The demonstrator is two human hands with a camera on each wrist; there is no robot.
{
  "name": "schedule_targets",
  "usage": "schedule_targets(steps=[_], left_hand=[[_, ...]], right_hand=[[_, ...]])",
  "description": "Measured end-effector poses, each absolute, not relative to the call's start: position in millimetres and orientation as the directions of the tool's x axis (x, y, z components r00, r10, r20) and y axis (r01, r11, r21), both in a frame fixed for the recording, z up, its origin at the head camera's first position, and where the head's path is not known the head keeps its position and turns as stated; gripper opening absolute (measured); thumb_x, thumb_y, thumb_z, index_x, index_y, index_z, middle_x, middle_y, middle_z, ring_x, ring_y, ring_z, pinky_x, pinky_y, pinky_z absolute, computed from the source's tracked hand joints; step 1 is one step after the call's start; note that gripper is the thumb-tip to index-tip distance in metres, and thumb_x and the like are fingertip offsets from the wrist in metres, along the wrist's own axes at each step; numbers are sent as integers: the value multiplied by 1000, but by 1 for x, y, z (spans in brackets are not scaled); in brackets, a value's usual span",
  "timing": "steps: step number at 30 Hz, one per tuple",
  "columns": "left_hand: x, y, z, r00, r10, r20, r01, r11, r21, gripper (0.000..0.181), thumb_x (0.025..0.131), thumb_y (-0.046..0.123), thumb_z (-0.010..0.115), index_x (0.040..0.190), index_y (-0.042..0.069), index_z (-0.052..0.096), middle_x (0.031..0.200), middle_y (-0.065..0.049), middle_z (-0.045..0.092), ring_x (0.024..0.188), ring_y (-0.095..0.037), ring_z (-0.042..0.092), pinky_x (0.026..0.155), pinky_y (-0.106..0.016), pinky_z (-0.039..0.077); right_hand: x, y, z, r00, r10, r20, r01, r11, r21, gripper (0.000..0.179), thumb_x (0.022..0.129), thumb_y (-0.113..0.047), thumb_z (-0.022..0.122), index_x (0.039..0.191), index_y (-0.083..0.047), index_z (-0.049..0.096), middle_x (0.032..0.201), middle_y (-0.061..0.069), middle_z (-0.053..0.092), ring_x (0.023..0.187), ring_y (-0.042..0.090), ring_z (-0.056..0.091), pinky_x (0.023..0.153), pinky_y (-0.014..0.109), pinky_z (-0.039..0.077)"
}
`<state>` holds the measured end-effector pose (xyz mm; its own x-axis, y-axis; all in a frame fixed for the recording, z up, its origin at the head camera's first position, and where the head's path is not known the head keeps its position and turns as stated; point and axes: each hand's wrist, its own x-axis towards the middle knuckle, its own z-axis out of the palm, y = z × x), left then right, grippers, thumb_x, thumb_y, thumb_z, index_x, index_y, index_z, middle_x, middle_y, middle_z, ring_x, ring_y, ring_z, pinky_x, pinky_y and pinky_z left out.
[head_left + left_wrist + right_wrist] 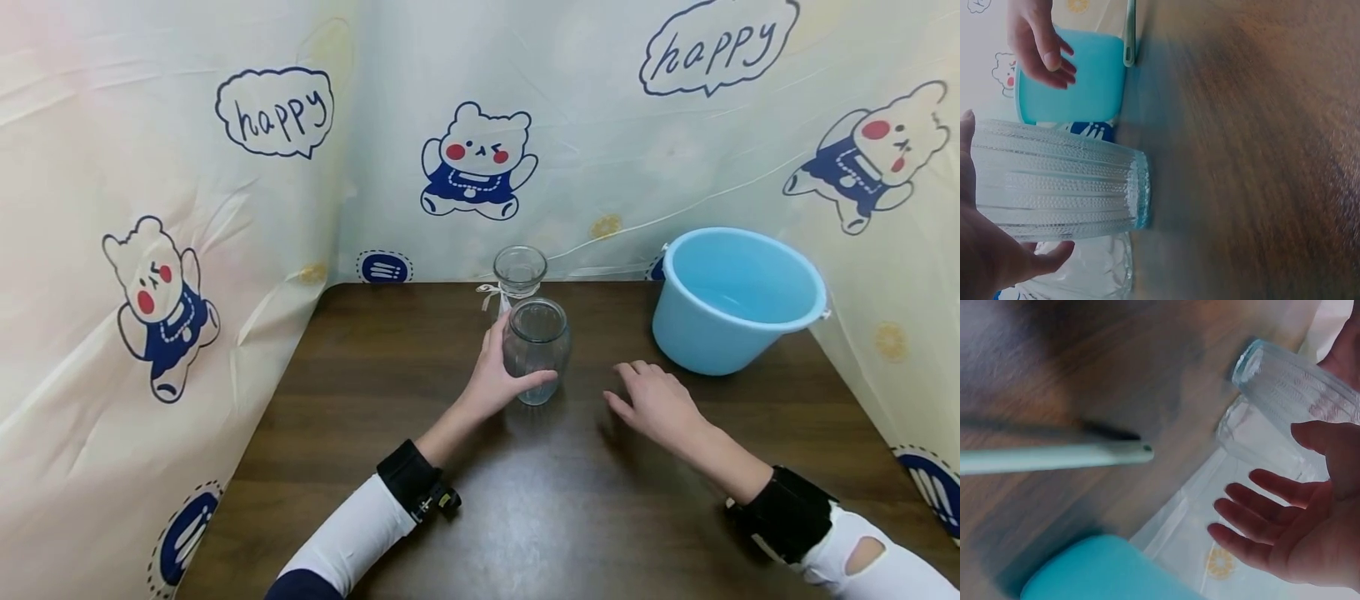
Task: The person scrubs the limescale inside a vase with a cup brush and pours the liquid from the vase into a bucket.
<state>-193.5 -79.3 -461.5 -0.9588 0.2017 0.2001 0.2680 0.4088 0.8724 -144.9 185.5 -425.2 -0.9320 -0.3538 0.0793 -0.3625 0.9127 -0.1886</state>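
Note:
My left hand point(495, 371) grips a clear glass jar point(537, 367), its thumb across the front and its fingers at the left side. The jar stands upright, with a round mouth and ribbed, beaded walls point(1066, 181). Just behind it is a second glass vessel point(517, 267) with a flared rim and a white bow around its neck; its lower part is mostly hidden. To the right, my right hand point(656, 400) hovers over the table with relaxed, spread fingers point(1260, 519) and holds nothing, apart from the jar.
A light blue bucket point(705, 333) stands at the back right, beyond my right hand. In the right wrist view, a pale green rod-like handle point(1060, 457) lies low over the brown wooden table point(360, 417). Printed curtain cloth point(585, 158) closes off the back and sides.

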Motion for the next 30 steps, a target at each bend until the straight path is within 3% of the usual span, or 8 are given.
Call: schedule_targets(steps=[5,9,13,18,20,24,30], left_hand=[[-191,-92,-457,-954,253,159,258,425,868,112,74,57,75,159,17,12,151,-10,29,134,-20,33,105,-52,39],[-188,-108,-451,-935,338,104,283,537,794,110,75,63,70,159,18,14,151,-9,31,133,-17,35,104,-50,41],[-187,-126,-446,-904,425,51,355,678,643,103,77,67,65,156,16,26,147,-7,39,131,-16,38,106,-45,41],[-188,-142,-438,-851,522,51,499,776,386,67,88,50,64,138,8,54,133,-8,57,123,-20,48,102,-43,44],[-188,-144,-435,-848,525,76,524,807,272,58,91,47,61,134,8,58,131,-8,60,122,-23,50,102,-47,43],[-187,-148,-433,-870,471,145,486,868,101,62,95,54,50,140,12,53,137,-8,56,129,-25,44,106,-55,36],[-181,-155,-435,-900,405,160,423,902,92,68,94,59,47,147,17,45,145,-8,49,137,-28,34,107,-62,30]], right_hand=[[-145,199,-419,-938,-345,39,-346,921,-178,39,90,-30,65,111,3,65,94,18,66,82,28,62,67,47,56],[-145,209,-419,-938,-346,-34,-336,927,-169,32,90,-26,65,104,2,65,83,13,62,72,24,59,58,43,54],[-144,217,-424,-932,-342,-116,-324,933,-155,25,88,-26,67,93,-1,62,75,8,57,64,20,53,51,37,48],[-144,226,-431,-925,-338,-171,-313,936,-158,25,85,-24,70,88,-2,58,72,7,54,62,20,51,51,37,46],[-143,230,-433,-923,-332,-197,-303,939,-165,26,84,-24,71,88,-1,58,71,7,53,62,20,50,51,37,46],[-144,234,-438,-912,-314,-262,-277,946,-170,25,84,-24,71,86,-2,57,71,6,53,61,19,51,51,36,45],[-148,232,-449,-888,-324,-327,-276,943,-186,17,83,-13,71,90,-2,59,73,7,57,60,18,52,51,33,46]])
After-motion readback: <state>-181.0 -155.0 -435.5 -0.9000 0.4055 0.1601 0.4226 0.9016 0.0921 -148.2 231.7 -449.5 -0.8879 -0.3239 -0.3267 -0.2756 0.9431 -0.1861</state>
